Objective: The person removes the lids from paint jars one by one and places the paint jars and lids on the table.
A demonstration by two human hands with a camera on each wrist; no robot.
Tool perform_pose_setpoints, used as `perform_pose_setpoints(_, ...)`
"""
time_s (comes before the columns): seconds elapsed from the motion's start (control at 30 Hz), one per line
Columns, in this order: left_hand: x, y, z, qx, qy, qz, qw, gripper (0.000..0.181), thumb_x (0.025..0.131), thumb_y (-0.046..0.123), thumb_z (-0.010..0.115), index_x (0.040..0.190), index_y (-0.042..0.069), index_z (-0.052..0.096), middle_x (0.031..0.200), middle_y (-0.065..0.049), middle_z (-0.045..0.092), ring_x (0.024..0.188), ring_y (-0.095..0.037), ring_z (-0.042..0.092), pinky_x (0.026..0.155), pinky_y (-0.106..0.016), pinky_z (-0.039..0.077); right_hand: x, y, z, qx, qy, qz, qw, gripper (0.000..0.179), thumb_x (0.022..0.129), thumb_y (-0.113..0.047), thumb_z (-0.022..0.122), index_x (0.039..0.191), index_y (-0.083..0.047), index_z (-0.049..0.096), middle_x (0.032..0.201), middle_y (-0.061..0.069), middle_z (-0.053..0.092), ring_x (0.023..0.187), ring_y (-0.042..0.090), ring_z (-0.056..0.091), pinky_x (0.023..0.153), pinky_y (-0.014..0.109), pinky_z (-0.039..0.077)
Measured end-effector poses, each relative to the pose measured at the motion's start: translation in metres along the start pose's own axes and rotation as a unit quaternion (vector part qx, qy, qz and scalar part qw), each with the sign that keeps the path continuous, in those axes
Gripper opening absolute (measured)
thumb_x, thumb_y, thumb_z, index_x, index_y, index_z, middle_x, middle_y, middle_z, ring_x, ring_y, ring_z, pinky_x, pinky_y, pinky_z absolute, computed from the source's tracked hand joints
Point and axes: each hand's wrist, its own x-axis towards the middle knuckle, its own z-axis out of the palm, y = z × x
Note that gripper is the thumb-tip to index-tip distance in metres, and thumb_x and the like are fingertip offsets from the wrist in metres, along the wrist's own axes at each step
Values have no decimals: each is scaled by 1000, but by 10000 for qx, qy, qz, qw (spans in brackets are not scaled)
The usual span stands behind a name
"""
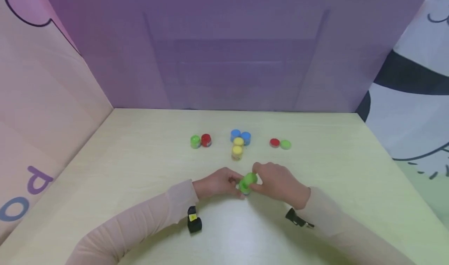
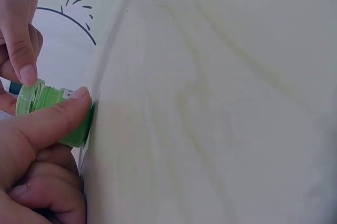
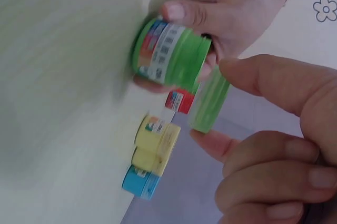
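My left hand [image 1: 219,183] grips a small green jar [image 3: 171,58] by its sides, low over the table. In the left wrist view the left thumb lies along the jar's labelled wall. The right hand [image 1: 280,181] pinches a round green lid [image 3: 210,100] between thumb and forefinger. This lid is tilted beside the jar's mouth, and a gap shows between the two along part of the rim in the right wrist view. The inside of the jar is hidden.
Beyond the hands stand two yellow jars [image 1: 237,152] and two blue jars [image 1: 246,138] in a cluster. To their left are a green jar [image 1: 195,142] and a red jar [image 1: 206,140]. A red lid [image 1: 274,143] and a green lid [image 1: 285,144] lie at the right.
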Motion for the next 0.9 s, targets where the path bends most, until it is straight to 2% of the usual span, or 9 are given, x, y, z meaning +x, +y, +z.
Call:
perform_pose_setpoints(0.13, -3, 2, -2, -187, 32, -44, 9998, 35, 74, 20, 80, 107, 26, 71, 71, 3, 47, 71, -13, 40, 68, -28, 35, 1, 6, -3, -102, 40, 130, 9999, 32, 82, -26, 72, 100, -5, 58, 65, -2, 52, 54, 11, 44, 47, 22, 37)
perform_pose_setpoints(0.27, -1, 0, -6, -166, 76, -150, 9997, 37, 74, 23, 80, 109, 27, 70, 77, 4, 51, 76, -13, 43, 72, -29, 37, 3, 16, -6, -93, 102, 176, 9997, 33, 82, -27, 72, 102, -4, 59, 67, -1, 55, 54, 11, 46, 49, 23, 40)
perform_pose_setpoints(0.5, 0, -11, -21, -207, 303, -225, 9991, 43, 72, 25, 82, 113, 25, 69, 68, 2, 43, 68, -14, 39, 63, -27, 34, 9, 37, -8, 49, 42, 328, 9994, 33, 83, -26, 72, 103, -3, 59, 72, 0, 59, 57, 11, 47, 54, 25, 41)
perform_pose_setpoints(0.6, -2, -15, -27, -222, 417, -240, 9986, 46, 71, 24, 82, 115, 22, 68, 69, 1, 44, 69, -14, 40, 63, -27, 35, 13, 45, -9, 81, 11, 383, 9992, 34, 83, -24, 72, 104, -1, 59, 72, 1, 59, 58, 13, 46, 55, 26, 42)
perform_pose_setpoints(0.9, -10, -19, -45, -323, 723, -533, 9954, 48, 72, 25, 81, 118, 25, 66, 95, -1, 54, 90, -17, 44, 75, -31, 38, 28, 71, -10, 203, -73, 645, 9977, 40, 83, -25, 72, 110, 2, 59, 79, 5, 61, 66, 16, 51, 64, 33, 46)
